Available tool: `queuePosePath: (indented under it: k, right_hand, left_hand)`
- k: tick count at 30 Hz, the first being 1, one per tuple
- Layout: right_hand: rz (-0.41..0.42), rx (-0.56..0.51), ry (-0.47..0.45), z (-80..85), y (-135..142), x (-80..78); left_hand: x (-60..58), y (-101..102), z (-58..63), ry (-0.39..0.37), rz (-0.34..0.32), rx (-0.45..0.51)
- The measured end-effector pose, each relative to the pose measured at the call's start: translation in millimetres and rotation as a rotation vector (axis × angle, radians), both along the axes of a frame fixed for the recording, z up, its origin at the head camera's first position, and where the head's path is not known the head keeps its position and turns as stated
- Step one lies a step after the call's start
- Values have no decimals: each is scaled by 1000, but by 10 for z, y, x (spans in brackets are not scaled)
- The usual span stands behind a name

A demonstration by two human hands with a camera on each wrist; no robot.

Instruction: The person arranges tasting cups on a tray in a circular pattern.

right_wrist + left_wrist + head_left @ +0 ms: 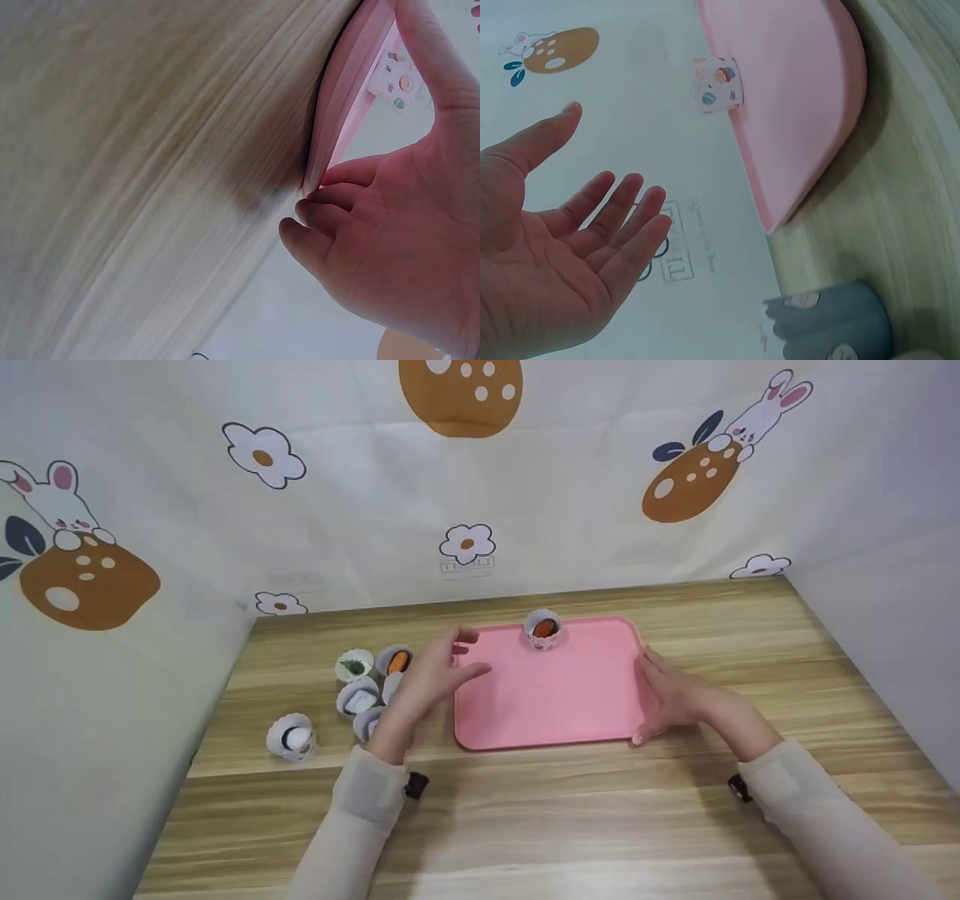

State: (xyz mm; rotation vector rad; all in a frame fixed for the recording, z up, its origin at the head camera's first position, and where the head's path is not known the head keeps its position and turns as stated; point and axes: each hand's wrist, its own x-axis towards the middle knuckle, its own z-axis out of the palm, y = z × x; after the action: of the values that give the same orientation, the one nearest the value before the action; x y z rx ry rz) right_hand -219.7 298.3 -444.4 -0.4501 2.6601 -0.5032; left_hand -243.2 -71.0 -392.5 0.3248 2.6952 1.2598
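A pink tray (547, 697) lies flat on the table. On its far edge sits a small patterned cup (543, 644) with an orange-and-dark piece inside. My right hand (671, 694) touches the tray's right edge, thumb at the near corner and fingers farther back; the right wrist view shows its fingertips (292, 229) against the tray's rim. Over the tray's left edge my left hand (435, 675) is held with fingers apart, and the left wrist view shows its palm (555, 262) holding nothing. Left of that hand stand several clustered cups (345, 706), partly hidden by it.
A separate cup (275, 744) with a white-and-black piece stands farther left. One clustered cup holds a green leaf shape (352, 667), another an orange piece (398, 662). Behind the wooden table (570, 825) hangs a printed cloth (360, 510).
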Motion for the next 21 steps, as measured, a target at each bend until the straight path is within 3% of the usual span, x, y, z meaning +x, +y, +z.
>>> queuePosePath:
  k: [12, 21]
  right_hand:
    - [-17, -9, -23, 24, 3, -10]
    - [-28, -10, -43, 7, 9, -7]
  left_hand:
    - [97, -450, 50, 39, 20, 64]
    - [193, -847, 28, 12, 96, 126]
